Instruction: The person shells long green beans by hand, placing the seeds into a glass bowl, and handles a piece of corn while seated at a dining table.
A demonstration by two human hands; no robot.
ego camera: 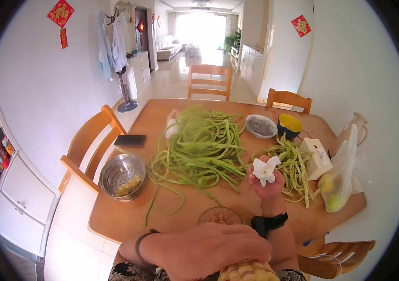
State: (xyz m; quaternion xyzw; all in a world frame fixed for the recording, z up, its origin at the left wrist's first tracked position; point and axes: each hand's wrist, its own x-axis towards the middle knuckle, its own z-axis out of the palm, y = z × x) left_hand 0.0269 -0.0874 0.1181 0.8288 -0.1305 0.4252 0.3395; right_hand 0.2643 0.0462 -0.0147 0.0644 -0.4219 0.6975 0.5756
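Note:
Close to the camera, my left hand (203, 251) is closed around a corn cob (248, 271) with pale yellow and reddish kernels; its fingers hide the cob's upper part. Over the right half of the table, my right hand (268, 186) grips a crumpled white tissue (266, 170). A glass bowl (217, 215) with small reddish-brown pieces stands just beyond my left hand, which covers its near side. A large heap of long green beans (203, 147) spreads across the middle of the wooden table. Shorter, paler bean pods (296, 168) lie beside my right hand.
At the left stand a perforated steel steamer pot (124, 177) with yellowish bits and a dark phone (130, 140). Rightward are a covered white bowl (261, 126), a yellow-lined dark bowl (289, 125), a tissue box (314, 158), a plastic bag of fruit (340, 182) and a pitcher (355, 130). Chairs (92, 144) surround the table.

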